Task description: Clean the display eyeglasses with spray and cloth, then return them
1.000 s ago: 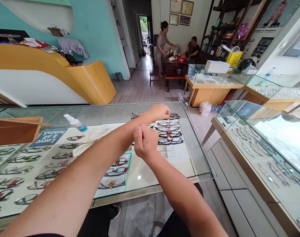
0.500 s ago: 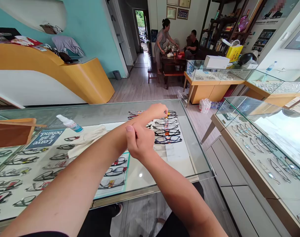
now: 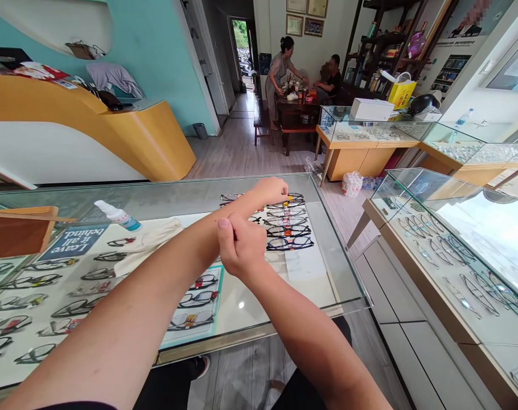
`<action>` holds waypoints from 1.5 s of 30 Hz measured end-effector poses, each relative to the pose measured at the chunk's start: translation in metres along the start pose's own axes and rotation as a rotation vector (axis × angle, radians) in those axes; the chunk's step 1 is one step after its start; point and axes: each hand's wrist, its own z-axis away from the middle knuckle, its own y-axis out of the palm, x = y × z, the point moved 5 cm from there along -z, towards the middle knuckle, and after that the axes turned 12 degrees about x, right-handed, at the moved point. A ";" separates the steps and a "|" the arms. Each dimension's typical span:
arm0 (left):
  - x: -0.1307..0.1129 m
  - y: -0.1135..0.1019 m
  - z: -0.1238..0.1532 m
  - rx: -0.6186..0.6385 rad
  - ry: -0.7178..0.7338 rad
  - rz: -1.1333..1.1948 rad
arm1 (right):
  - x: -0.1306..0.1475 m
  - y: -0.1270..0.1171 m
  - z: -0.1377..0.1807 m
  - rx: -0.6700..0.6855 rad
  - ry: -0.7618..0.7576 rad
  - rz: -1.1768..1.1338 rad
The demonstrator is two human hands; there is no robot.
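My left arm reaches across the glass display counter point(image 3: 259, 327), and my left hand point(image 3: 272, 191) is bent at the wrist with its fingers curled in. Nothing shows in it. Below it, a row of eyeglasses point(image 3: 290, 244) lies on white paper. My right hand point(image 3: 243, 246) is closed in a fist, thumb side up, against my left forearm; I cannot tell how firmly they touch. No object shows in that fist. More eyeglasses point(image 3: 201, 299) lie on a teal-edged sheet beneath my left forearm.
On the counter's left are a spray bottle point(image 3: 117, 215), a white cloth point(image 3: 150, 245), a wooden tray point(image 3: 20, 230) and more glasses. Another glass showcase point(image 3: 447, 245) stands at right. Two people are at a dark table point(image 3: 299, 108) in the back.
The view has shifted very slightly. Both hands keep the same pose and place over the counter.
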 end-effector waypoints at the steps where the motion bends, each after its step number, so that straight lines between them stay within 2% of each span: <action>1: 0.003 -0.002 -0.002 -0.018 -0.013 0.001 | 0.000 0.000 0.000 0.001 -0.002 0.001; 7: 0.015 -0.002 -0.015 0.003 -0.045 0.008 | 0.000 0.001 0.000 0.000 -0.017 -0.029; 15: 0.018 0.008 -0.030 -0.003 -0.001 0.035 | 0.001 0.002 -0.002 0.016 -0.016 -0.009; 21: 0.019 0.003 -0.030 -0.119 -0.045 0.092 | 0.000 0.004 -0.003 0.040 0.002 0.040; 26: 0.032 -0.016 -0.014 -0.254 -0.105 0.178 | -0.008 0.002 -0.005 0.045 0.036 0.026; 28: 0.039 -0.026 0.001 -0.319 -0.116 0.239 | -0.013 -0.001 -0.007 0.011 0.061 -0.018; 31: 0.055 -0.033 0.036 -0.439 -0.101 0.534 | -0.018 -0.006 -0.008 -0.049 0.060 -0.112; 33: 0.065 -0.028 0.066 -0.490 -0.082 0.728 | -0.020 -0.007 -0.008 -0.068 0.046 -0.174; 36: 0.075 -0.010 0.118 -0.508 -0.065 0.854 | -0.025 -0.006 -0.007 -0.086 0.059 -0.255; 41: 0.092 0.033 0.203 -0.547 -0.107 1.056 | -0.037 0.002 -0.007 -0.073 0.130 -0.420; 45: 0.102 0.061 0.242 -0.625 -0.124 1.296 | -0.042 0.016 -0.007 0.034 0.176 -0.488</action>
